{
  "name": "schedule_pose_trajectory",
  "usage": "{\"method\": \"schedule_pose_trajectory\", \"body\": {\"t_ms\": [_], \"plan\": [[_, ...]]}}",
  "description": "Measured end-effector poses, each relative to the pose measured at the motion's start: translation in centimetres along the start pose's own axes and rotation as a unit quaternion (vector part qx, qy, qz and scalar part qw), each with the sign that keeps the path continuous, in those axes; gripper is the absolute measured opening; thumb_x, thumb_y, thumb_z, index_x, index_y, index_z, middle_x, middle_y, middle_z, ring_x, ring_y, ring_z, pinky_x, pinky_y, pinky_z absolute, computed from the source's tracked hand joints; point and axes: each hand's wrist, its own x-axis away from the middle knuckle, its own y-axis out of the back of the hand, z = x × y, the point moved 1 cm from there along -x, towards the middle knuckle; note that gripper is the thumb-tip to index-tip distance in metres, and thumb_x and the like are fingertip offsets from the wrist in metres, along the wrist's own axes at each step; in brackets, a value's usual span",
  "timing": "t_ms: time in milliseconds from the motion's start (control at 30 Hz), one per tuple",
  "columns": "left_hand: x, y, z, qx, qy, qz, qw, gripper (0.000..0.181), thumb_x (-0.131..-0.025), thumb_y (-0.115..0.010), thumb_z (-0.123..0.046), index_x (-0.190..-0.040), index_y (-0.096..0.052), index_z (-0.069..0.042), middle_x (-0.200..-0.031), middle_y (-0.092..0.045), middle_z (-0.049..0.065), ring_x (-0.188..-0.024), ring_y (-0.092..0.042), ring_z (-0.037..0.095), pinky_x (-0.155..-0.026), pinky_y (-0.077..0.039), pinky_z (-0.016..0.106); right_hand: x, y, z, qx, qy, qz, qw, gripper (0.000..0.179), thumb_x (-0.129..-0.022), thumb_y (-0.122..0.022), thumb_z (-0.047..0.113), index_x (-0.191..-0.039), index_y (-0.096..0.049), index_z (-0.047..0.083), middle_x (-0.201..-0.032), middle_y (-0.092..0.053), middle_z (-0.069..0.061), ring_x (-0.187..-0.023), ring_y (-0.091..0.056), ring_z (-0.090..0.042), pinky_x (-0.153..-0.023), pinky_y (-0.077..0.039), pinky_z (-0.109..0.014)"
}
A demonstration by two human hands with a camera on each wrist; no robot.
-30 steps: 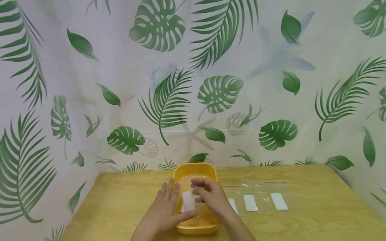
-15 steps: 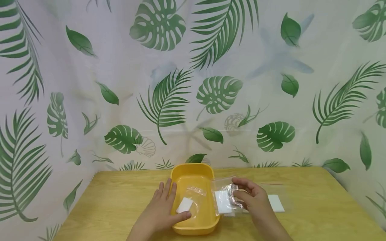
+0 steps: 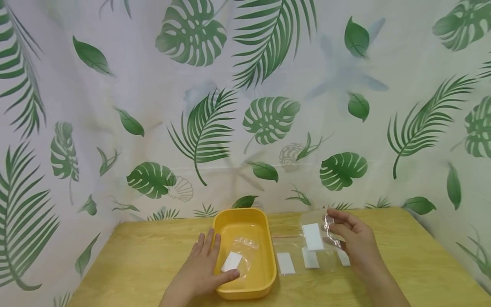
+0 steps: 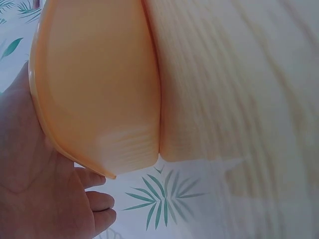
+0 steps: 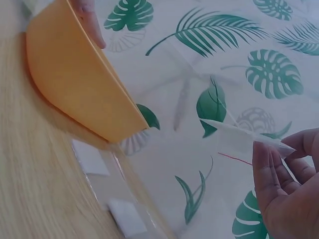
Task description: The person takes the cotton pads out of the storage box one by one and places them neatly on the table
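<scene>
My left hand (image 3: 201, 266) rests on the left rim of a yellow plastic tray (image 3: 271, 256), fingers straight along the outside and thumb over the inside. In the tray lies a clear zip bag (image 3: 245, 244) with a white rectangular piece in it. Right of the tray, my right hand (image 3: 356, 241) pinches another clear zip bag (image 3: 312, 236), also with a white piece, lifted above the table. The right wrist view shows this bag (image 5: 239, 133) edge-on between thumb and fingers.
A row of clear bags with white rectangles (image 3: 285, 263) lies on the wooden table (image 3: 145, 251) right of the tray; the right hand and its bag partly cover the row. A leaf-printed sheet (image 3: 215, 183) hangs behind the table.
My right hand has taken a zip bag out of the tray and carried it right, over the row on the table. The left hand has stayed on the tray rim.
</scene>
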Motion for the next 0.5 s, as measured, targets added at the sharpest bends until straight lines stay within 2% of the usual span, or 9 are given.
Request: {"method": "schedule_pose_trajectory", "body": {"t_ms": [133,333,500], "plan": [[0.2,0.1,0.0,0.0,0.0,-0.002,1.0,0.108,-0.087,-0.053,-0.075,-0.158,-0.019,0.0,-0.167,-0.003,0.02,-0.151,0.0,0.046,-0.122,-0.011,0.059,-0.3,1.0,-0.2,-0.017,0.006,-0.003,0.9998,0.026,-0.098,-0.063,0.007,-0.122,-0.068,0.014,-0.109,-0.071,0.011,-0.091,-0.067,-0.006,-0.077,-0.06,-0.027],[0.2,-0.1,0.0,-0.005,0.003,0.001,1.0,0.11,-0.087,-0.05,-0.078,-0.159,-0.017,-0.002,-0.167,-0.002,0.018,-0.152,0.0,0.044,-0.122,-0.011,0.057,-0.6,2.7,0.1,-0.027,-0.003,-0.035,0.999,0.023,-0.097,-0.065,0.01,-0.117,-0.071,0.02,-0.106,-0.071,0.014,-0.09,-0.066,-0.004,-0.077,-0.059,-0.023],[0.2,-0.1,-0.1,0.001,0.001,-0.003,1.0,0.111,-0.085,-0.049,-0.079,-0.159,-0.017,-0.002,-0.167,-0.001,0.018,-0.151,0.0,0.045,-0.122,-0.011,0.058,-0.8,3.7,0.3,-0.041,-0.002,-0.043,0.9982,0.021,-0.098,-0.065,0.011,-0.115,-0.072,0.021,-0.106,-0.071,0.013,-0.091,-0.067,-0.004,-0.077,-0.059,-0.023]]}}
